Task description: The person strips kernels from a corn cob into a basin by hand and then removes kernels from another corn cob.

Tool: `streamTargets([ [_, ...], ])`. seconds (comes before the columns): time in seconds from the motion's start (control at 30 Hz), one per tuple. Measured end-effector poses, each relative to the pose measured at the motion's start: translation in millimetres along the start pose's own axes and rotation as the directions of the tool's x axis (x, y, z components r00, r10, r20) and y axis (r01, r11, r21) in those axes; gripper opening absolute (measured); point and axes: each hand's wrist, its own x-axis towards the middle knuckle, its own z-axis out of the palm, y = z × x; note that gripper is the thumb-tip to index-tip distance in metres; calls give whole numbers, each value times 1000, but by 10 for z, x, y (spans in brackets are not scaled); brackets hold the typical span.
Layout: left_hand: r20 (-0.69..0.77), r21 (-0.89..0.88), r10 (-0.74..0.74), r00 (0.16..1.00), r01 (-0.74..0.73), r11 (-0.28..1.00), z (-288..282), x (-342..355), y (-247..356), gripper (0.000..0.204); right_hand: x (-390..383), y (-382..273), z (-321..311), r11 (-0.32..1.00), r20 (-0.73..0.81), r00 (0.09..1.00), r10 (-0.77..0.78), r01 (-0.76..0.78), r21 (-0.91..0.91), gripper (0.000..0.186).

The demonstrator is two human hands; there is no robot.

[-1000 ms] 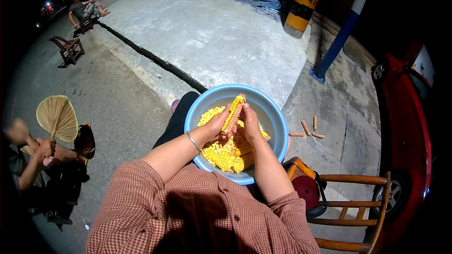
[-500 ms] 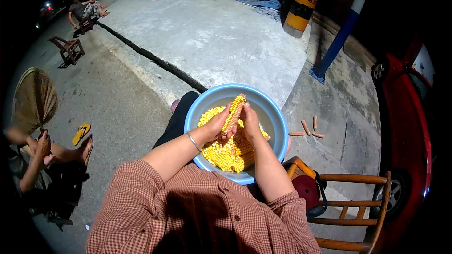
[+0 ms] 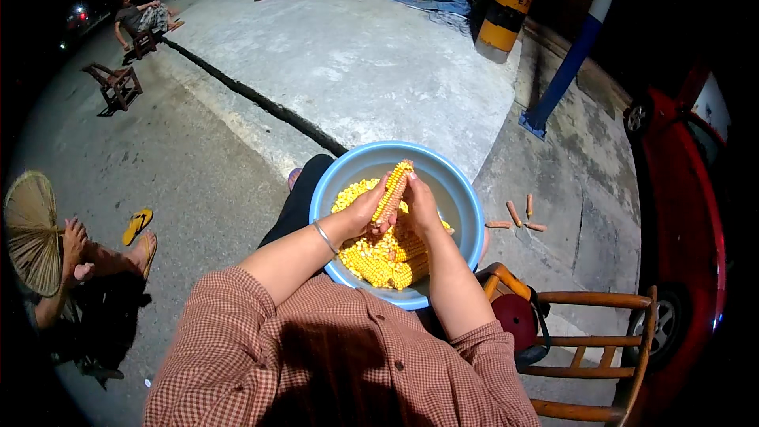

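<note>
Both my hands are closed around one corn cob [image 3: 392,191], held tilted above the basin. Part of it still bears yellow kernels, while a strip along its right side is bare and pinkish. My left hand [image 3: 368,207] wraps the lower part, a bangle on that wrist. My right hand [image 3: 420,201] presses its thumb and fingers against the upper right side. Below them, a blue plastic basin [image 3: 462,175] on my lap holds loose yellow kernels [image 3: 365,259] and some whole corn cobs [image 3: 402,270], partly hidden by my hands and forearms.
Several stripped cobs [image 3: 514,213] lie on the concrete to the right. A wooden chair [image 3: 593,299] with a dark red bag [image 3: 514,321] stands at my right, near a red car [image 3: 684,213]. At left sits a person holding a fan [image 3: 33,233]; farther off is a small wooden chair [image 3: 117,87].
The seated person's fan at left has swung downward and to the left. My right hand has shifted slightly along the cob; the cob and basin stay nearly in place.
</note>
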Motion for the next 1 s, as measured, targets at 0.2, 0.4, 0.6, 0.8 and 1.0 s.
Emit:
streamTargets([
  [0.2,21,-168,53,998,-48,985,-14,30,17,49,-30,-57,64,981,-1,998,65,-64,183,48],
  [0.4,-60,-331,80,995,-96,939,-78,117,-60,45,-72,-182,116,985,203,964,174,-169,-42,42],
  [0.6,-229,-134,199,953,-233,963,-112,151,-108,48,-130,-199,168,985,289,953,95,-47,-167,75],
  [0.8,-200,0,299,933,-305,952,-113,147,-120,49,-119,-70,170,981,276,961,21,34,-193,78],
  [1.0,-223,-78,257,940,-280,957,-141,164,-135,50,-146,-148,185,989,310,951,20,26,-145,80],
])
